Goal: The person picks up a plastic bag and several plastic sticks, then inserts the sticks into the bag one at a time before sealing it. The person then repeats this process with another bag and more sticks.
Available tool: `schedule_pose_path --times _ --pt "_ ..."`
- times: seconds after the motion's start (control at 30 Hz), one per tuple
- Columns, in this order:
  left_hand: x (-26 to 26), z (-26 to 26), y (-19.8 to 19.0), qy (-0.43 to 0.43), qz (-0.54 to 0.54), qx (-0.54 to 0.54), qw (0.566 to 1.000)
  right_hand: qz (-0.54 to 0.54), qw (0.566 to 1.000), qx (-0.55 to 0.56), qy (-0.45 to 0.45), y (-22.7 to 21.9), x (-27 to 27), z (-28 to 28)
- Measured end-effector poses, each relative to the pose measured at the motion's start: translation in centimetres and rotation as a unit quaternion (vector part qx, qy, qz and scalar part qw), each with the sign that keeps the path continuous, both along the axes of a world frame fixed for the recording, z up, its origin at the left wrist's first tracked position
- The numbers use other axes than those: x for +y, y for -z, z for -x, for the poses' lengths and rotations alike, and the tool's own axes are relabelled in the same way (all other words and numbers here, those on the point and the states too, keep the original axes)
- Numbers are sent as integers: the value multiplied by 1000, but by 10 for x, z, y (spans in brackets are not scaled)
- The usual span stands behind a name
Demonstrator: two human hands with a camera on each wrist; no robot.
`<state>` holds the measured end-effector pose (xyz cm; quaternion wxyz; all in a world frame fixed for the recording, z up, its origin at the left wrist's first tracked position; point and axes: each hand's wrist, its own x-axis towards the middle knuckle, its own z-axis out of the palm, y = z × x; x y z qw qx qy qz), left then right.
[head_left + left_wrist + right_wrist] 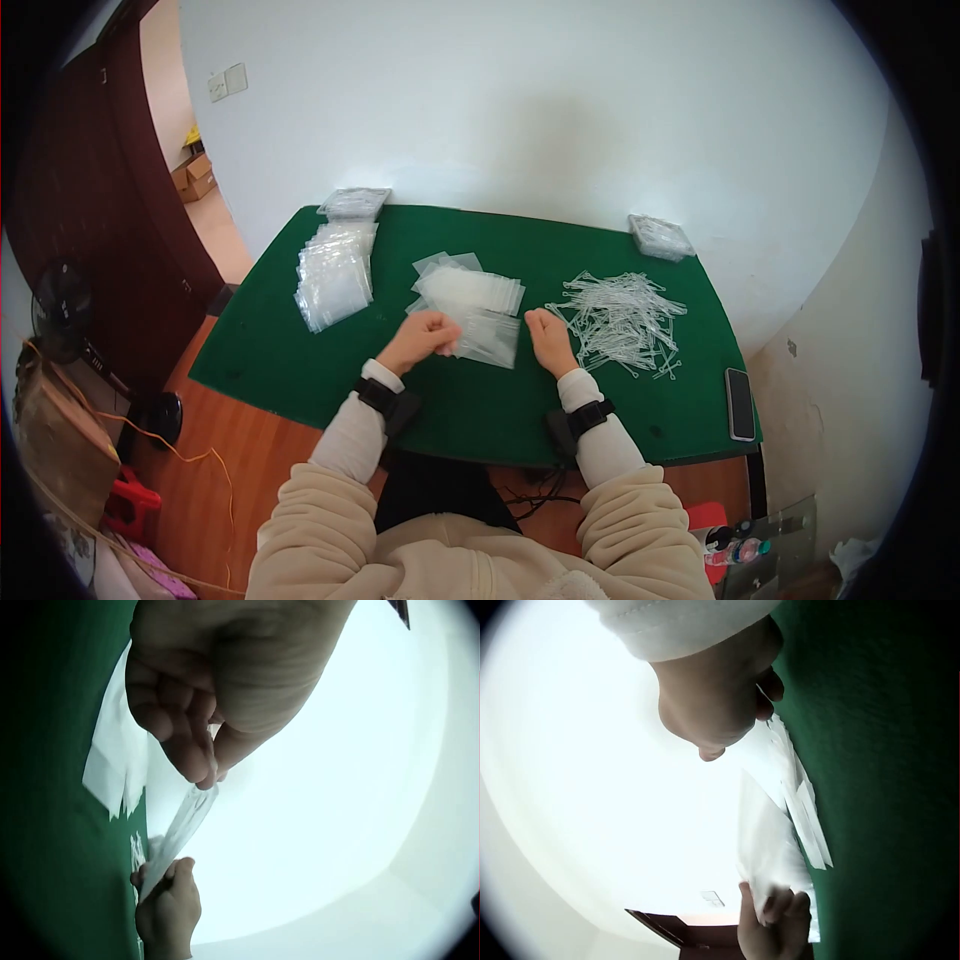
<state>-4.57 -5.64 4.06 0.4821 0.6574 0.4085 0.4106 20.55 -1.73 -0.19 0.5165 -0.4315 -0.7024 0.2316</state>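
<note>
A clear plastic bag is pinched at one end between the thumb and fingers of my left hand. It slants toward my right hand in the left wrist view. My right hand's fingers are curled; in the right wrist view no item shows in them, and pale glare hides the area beside the thumb. Overlapping clear bags lie on the green table just beyond my hands. A heap of clear looped pieces lies right of my right hand.
A fanned row of clear bags lies at the left, with a filled clear pack behind it. Another pack is at the back right. A phone lies by the right edge of the green table. The wall stands behind.
</note>
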Motion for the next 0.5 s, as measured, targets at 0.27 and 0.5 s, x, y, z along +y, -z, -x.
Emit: schedule_pose_path --times 0.27,0.5 --pt "9 140 21 -273 20 60 960 -31 869 -324 372 -7 5 -42" --pt "7 176 25 -414 -89 259 868 125 829 -381 390 -3 4 -51"
